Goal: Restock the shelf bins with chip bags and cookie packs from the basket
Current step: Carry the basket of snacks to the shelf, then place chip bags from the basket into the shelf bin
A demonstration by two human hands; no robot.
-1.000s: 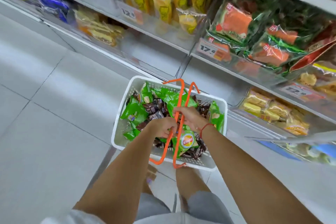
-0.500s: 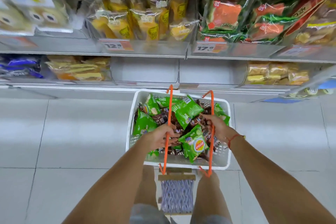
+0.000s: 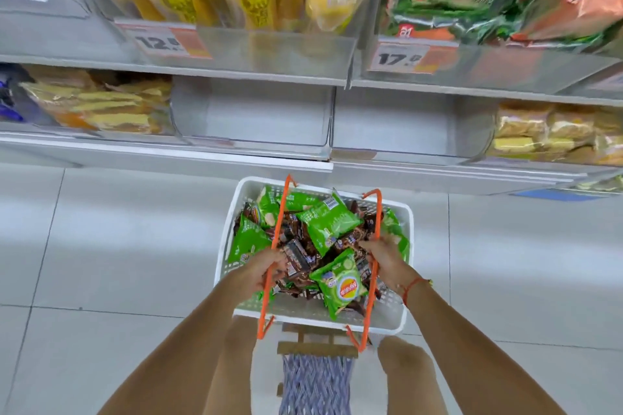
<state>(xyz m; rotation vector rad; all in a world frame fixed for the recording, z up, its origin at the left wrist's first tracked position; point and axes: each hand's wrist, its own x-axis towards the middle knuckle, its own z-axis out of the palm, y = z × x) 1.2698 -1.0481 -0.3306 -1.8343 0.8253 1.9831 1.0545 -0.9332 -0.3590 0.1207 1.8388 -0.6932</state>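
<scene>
Since the earlier frame we came closer to the shelf; our left hand (image 3: pixel 266 268) and right hand (image 3: pixel 384 254) each grip one orange handle (image 3: pixel 277 239) of the basket (image 3: pixel 399 307), held low before us. Its chip bags (image 3: pixel 328 222) look light and crushable, so we should pinch a sealed edge; the cookie packs (image 3: pixel 296 254) seem firmer. Beyond, two bins (image 3: pixel 256 118) wait empty.

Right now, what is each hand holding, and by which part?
The white plastic basket, by its orange handles: left hand grips the left one, right hand the right one.

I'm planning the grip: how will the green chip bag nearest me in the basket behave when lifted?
The green chip bag looks puffed, so probably light and crushable. Its glossy film may slip. It lies loose atop the brown cookie packs, so should lift free.
</scene>
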